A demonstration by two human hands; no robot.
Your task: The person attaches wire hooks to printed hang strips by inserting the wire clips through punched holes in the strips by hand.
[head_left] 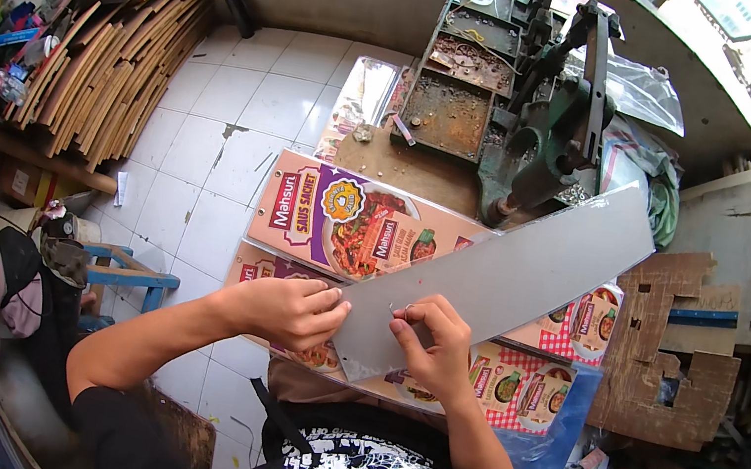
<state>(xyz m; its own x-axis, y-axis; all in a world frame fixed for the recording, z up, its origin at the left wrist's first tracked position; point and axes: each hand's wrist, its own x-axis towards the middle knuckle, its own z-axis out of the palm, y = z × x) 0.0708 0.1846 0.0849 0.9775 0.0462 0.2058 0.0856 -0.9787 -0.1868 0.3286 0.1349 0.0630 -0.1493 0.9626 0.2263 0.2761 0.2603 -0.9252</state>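
A long grey sheet (pixel 499 272) with one curved end lies slanting across a stack of printed food-picture panels (pixel 304 212). At its left edge, my left hand (pixel 297 311) is closed, thumb and fingertips pinching the edge. My right hand (pixel 438 346) is over the sheet's lower part, thumb and forefinger pressed together on a small thin wire piece (pixel 396 308). Its exact kind is too small to tell. The sheet hides much of the panels beneath.
Beyond the panels stands a green hand-press machine (pixel 554 135) beside a dirty compartment tray (pixel 447 112). Stacked boards (pixel 117 48) line the left side. A blue stool (pixel 137 278) is near left. At right lie a cut-out brown board (pixel 662 376) and wood scraps.
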